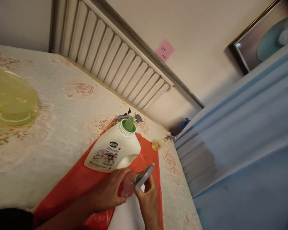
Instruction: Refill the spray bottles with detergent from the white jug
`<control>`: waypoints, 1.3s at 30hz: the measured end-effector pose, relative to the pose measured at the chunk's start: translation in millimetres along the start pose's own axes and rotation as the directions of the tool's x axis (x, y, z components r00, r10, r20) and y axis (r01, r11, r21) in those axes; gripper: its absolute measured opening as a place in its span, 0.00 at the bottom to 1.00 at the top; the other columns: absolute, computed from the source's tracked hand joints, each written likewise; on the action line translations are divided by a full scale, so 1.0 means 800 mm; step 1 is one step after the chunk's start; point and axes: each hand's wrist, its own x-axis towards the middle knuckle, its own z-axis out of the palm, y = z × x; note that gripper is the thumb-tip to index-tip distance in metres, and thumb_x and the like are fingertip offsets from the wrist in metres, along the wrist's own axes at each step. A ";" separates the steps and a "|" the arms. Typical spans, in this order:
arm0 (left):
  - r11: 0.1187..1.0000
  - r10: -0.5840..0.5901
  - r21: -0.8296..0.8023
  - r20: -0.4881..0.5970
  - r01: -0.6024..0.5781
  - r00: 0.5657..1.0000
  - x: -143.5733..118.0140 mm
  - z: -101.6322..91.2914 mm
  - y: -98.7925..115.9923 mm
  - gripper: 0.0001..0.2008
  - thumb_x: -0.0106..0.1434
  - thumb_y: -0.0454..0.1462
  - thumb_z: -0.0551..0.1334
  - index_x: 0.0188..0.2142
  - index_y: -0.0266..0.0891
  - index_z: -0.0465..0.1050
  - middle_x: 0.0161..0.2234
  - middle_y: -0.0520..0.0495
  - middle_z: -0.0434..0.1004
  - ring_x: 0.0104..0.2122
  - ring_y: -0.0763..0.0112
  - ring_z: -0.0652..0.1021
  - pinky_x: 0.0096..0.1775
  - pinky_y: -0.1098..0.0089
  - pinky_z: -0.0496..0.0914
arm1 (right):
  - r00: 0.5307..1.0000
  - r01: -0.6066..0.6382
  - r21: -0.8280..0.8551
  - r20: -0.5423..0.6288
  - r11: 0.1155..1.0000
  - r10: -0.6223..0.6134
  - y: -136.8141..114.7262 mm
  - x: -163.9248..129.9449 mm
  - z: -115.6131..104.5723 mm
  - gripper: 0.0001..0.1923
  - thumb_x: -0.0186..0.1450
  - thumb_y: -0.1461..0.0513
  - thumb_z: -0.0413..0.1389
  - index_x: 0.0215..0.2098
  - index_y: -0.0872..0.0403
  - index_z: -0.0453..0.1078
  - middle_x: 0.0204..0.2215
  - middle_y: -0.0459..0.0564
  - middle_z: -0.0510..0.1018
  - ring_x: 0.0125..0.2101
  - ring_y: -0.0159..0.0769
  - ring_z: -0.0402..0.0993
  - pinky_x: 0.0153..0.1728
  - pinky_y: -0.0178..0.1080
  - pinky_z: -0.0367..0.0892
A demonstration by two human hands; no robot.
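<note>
Yellow basin (11,102): translucent, at the left edge of the frame, on the flowered cloth (50,134) that covers the worktop.
Red plastic sheet (74,182): spread in the lower middle, under the bottles and both hands.
White jug (112,148): lies tilted on the sheet, cap off, green spout showing at the neck; its label carries a dark round logo and a picture, the wording too small to read.
Left hand (110,193): fingers wrapped around the body of the pink spray bottle.
Pink spray bottle (128,184): small, clear pink, bottom centre of the frame, just below the jug.
Right hand (150,199): fingers closed on the bottle's grey spray head.
Yellow spray bottle (159,143): lying right of the jug.
Pink note (164,50): stuck on the wall at upper centre, handwriting not legible.
</note>
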 end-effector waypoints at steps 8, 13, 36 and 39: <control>1.000 -0.027 -0.009 0.007 0.028 1.000 -0.001 -0.001 0.004 0.42 0.47 0.31 0.65 0.61 0.47 0.55 0.61 0.45 0.66 0.61 0.55 0.66 0.62 0.57 0.61 | 0.976 0.022 0.124 0.212 0.992 -0.048 0.010 -0.003 -0.019 0.15 0.63 0.58 0.59 0.48 0.51 0.74 0.48 0.54 0.79 0.50 0.47 0.75 0.53 0.48 0.68; 1.000 -0.013 -0.011 0.008 0.013 1.000 0.001 -0.003 0.006 0.38 0.47 0.31 0.65 0.58 0.47 0.59 0.57 0.46 0.70 0.58 0.56 0.70 0.59 0.59 0.64 | 1.000 -0.026 0.109 0.020 0.994 0.024 0.012 0.001 0.000 0.11 0.55 0.63 0.65 0.37 0.53 0.74 0.35 0.49 0.81 0.36 0.41 0.78 0.40 0.39 0.73; 1.000 0.013 -0.018 0.002 -0.013 1.000 0.000 -0.004 0.004 0.38 0.47 0.30 0.65 0.59 0.48 0.59 0.59 0.47 0.69 0.58 0.55 0.70 0.59 0.58 0.64 | 0.997 0.053 0.026 0.050 0.998 -0.054 0.004 -0.005 -0.001 0.14 0.59 0.59 0.62 0.43 0.53 0.73 0.41 0.52 0.81 0.43 0.44 0.78 0.46 0.43 0.72; 1.000 0.002 -0.016 -0.001 -0.002 1.000 -0.001 -0.002 0.001 0.40 0.47 0.30 0.65 0.60 0.47 0.58 0.60 0.45 0.68 0.60 0.55 0.68 0.61 0.58 0.62 | 0.988 0.075 0.022 0.132 0.997 -0.077 0.005 -0.006 -0.011 0.15 0.62 0.59 0.59 0.47 0.52 0.74 0.47 0.54 0.79 0.51 0.47 0.74 0.54 0.47 0.67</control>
